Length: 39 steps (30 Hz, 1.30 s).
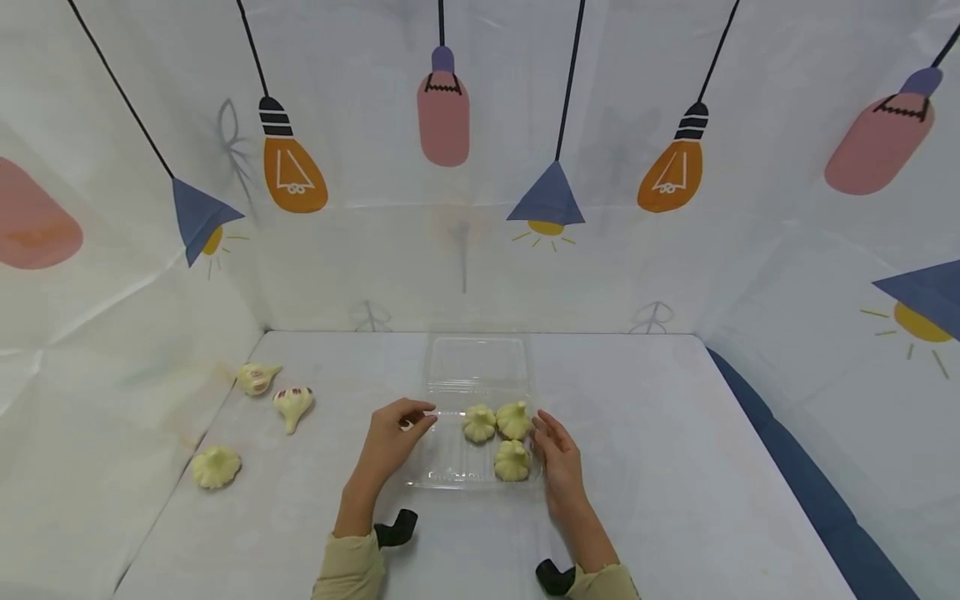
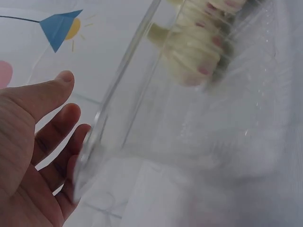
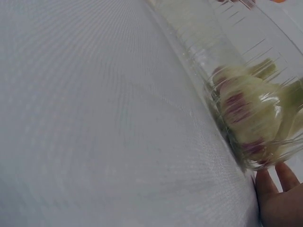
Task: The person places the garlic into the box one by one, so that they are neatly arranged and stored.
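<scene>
A clear plastic clamshell box lies on the table with its lid swung back. Three pale garlic bulbs sit in the right part of its tray. My left hand is at the box's left edge; in the left wrist view its thumb stands off the rim, and the relaxed fingers are close to the wall. My right hand is along the right side, fingertips right at the wall by a purple-streaked bulb seen through the plastic.
Three more garlic bulbs lie at the table's left: one near the back edge, one beside it, one nearer me. White sheeting printed with lamps stands behind the table. Black wrist mounts jut from my sleeves.
</scene>
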### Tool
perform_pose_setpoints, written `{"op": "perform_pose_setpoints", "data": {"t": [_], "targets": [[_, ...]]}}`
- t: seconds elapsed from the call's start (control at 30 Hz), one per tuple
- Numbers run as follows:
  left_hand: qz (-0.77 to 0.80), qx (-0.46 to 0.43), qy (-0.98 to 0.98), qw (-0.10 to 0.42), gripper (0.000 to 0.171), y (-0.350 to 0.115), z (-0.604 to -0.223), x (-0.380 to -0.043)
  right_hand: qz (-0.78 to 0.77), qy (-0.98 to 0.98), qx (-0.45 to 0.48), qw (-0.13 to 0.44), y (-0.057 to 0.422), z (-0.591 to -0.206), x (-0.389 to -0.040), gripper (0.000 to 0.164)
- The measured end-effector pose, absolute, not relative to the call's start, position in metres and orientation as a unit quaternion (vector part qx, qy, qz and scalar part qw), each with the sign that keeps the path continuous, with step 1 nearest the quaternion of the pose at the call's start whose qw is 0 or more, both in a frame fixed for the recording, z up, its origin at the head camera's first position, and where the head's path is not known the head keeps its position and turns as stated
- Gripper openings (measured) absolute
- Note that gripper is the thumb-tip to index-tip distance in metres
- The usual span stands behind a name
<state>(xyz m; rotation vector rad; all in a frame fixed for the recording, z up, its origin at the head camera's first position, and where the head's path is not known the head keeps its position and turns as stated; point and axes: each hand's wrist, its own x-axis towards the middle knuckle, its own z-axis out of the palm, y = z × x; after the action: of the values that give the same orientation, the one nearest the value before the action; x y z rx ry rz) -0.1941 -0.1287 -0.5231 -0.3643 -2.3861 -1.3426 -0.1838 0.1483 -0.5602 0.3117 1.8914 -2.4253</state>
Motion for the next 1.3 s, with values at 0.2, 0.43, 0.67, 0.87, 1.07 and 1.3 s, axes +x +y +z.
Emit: {"op": "perform_pose_setpoints", "data": {"t": [0.2,0.43,0.67,0.87,1.07,1.3], "targets": [[-0.482,-0.081,-0.854,0.178,0.017,-0.143,-0.523,-0.184,-0.788,0.607,0.101,0.027,0.148,-0.562,-0.185,0.043],[-0.467,-0.063,-0.858,0.205,0.017,-0.164,-0.528,-0.176,-0.786,0.609,0.1,0.025,0.149,-0.562,-0.186,0.043],[-0.435,-0.037,-0.873,0.217,0.018,-0.194,-0.529,-0.172,-0.784,0.612,0.102,0.025,0.149,-0.56,-0.185,0.043],[-0.412,0.012,-0.892,0.186,0.019,-0.225,-0.529,-0.165,-0.783,0.614,0.1,0.022,0.15,-0.562,-0.185,0.043],[-0.387,0.052,-0.903,0.177,0.021,-0.257,-0.534,-0.152,-0.771,0.626,0.11,0.036,0.149,-0.567,-0.181,0.043],[-0.366,0.065,-0.899,0.23,0.02,-0.283,-0.535,-0.152,-0.762,0.64,0.094,0.02,0.148,-0.565,-0.184,0.042]]}}
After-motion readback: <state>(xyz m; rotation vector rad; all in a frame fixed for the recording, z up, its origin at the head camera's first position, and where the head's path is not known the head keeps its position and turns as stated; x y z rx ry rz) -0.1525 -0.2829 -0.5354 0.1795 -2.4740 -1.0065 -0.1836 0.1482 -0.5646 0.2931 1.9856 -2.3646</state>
